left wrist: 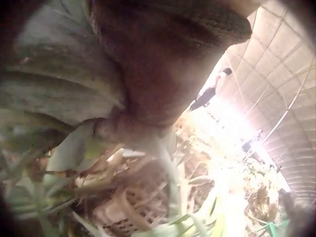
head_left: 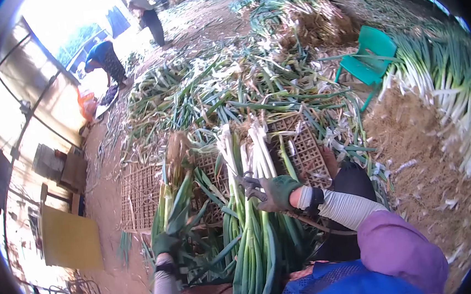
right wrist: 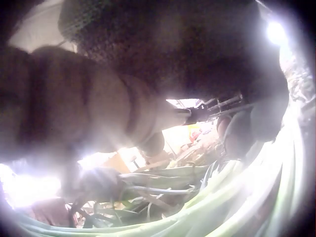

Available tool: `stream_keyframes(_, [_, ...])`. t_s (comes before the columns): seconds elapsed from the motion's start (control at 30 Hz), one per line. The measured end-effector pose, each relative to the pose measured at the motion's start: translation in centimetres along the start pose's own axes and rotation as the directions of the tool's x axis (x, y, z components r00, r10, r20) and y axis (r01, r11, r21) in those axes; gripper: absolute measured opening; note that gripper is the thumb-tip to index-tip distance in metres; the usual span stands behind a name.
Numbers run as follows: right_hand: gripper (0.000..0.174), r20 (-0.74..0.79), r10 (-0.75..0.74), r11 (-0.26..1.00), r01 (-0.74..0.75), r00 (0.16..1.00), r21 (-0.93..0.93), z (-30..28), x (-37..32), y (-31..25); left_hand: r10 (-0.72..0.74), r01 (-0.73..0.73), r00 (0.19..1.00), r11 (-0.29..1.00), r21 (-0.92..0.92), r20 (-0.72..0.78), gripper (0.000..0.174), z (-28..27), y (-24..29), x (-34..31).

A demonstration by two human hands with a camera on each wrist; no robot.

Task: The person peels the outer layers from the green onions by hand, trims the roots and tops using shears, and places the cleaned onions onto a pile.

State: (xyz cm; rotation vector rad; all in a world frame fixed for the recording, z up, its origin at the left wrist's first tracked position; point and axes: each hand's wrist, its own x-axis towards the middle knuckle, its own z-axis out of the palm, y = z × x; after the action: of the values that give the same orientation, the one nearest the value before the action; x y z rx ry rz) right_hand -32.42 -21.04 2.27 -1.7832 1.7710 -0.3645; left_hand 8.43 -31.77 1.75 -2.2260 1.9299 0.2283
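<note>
"Where are the long green onions (head_left: 249, 245)?"

"In front of the person, white ends pointing away over the lattice crates (head_left: 142, 190), green leaves trailing back toward the lap."

"And the hands?"

"Both gloved. The left hand (head_left: 167, 243) grips some leafy stalks (head_left: 169, 199) by their green part, brown roots at the far end. The right hand (head_left: 278, 192) lies across the pale shafts of the onions, fingers reaching over them — whether they pinch any stalk, one cannot tell."

"How would such onions handle?"

"Each one should be light; a whole bunch would gather some weight and, held by one end, sag at the other. The white shafts look fairly stiff, while the leaves are likely soft, easily creased or torn, and perhaps slick where they are damp."

"So the best hold?"

"Around the firm shafts, just below the leaves — snug enough that the stalks do not slide past one another, gentle enough not to bruise them. Lifting by the leaf tips alone would risk tearing."
</note>
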Motion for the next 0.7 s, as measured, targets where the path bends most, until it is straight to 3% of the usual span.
stream_keyframes(0.07, [0.063,-0.026,-0.001,0.999,0.002,1.000,0.053,0.3,-0.9,1.4,-0.053,0.052,0.999,0.996,0.067,0.009,0.056,-4.1,-0.3,-2.4])
stream_keyframes(0.2, [0.059,-0.122,0.031,0.990,-0.013,0.992,0.143,0.8,-3.6,2.6,0.099,-0.096,0.993,0.995,-0.039,0.067,0.055,-9.8,0.7,-8.2])
stream_keyframes(0.27, [0.064,-0.044,0.065,0.982,-0.056,0.997,0.180,0.7,-5.2,2.6,0.107,-0.103,0.993,0.992,-0.070,0.046,0.052,-10.5,3.3,-11.7])
stream_keyframes(0.3, [0.064,-0.004,0.073,0.980,-0.071,0.997,0.183,1.2,-5.6,2.6,0.214,-0.198,0.974,0.961,-0.194,0.069,0.045,-7.7,2.2,-10.5])
stream_keyframes(0.33, [0.064,0.037,0.081,0.979,-0.086,0.996,0.183,2.0,-5.8,2.9,0.239,-0.175,0.960,0.920,-0.352,0.147,0.042,-4.5,2.4,-10.0])
stream_keyframes(0.37, [0.065,0.078,0.090,0.978,-0.103,0.993,0.181,2.7,-6.2,3.1,0.296,-0.262,0.933,0.949,-0.175,0.205,0.043,-7.0,6.4,-13.5])
stream_keyframes(0.4, [0.064,0.090,0.108,0.975,-0.123,0.990,0.182,3.2,-6.9,3.0,0.321,-0.122,0.871,0.875,-0.469,0.371,0.045,-3.3,6.4,-12.9])
stream_keyframes(0.47, [0.064,0.117,0.151,0.969,-0.171,0.982,0.180,4.0,-8.3,3.1,0.512,-0.447,0.704,0.858,-0.252,0.493,0.067,1.7,7.6,-10.8])
stream_keyframes(0.5, [0.067,0.145,0.154,0.966,-0.179,0.977,0.186,4.2,-8.9,3.4,0.507,-0.581,0.630,0.810,-0.076,0.588,0.067,2.2,9.5,-11.1])
stream_keyframes(0.6, [0.076,0.238,0.154,0.955,-0.206,0.959,0.212,5.0,-10.1,4.0,0.406,-0.505,0.763,0.860,0.072,0.504,0.076,3.8,13.3,-10.2])
stream_keyframes(0.67, [0.076,0.254,0.154,0.961,-0.205,0.955,0.188,5.7,-10.3,4.4,0.460,-0.467,0.868,0.884,-0.005,0.186,0.086,3.3,15.4,-10.5])
stream_keyframes(0.7, [0.076,0.245,0.158,0.961,-0.206,0.957,0.186,5.8,-10.6,4.4,0.496,-0.491,0.862,0.868,-0.073,0.104,0.089,4.5,15.6,-9.4])
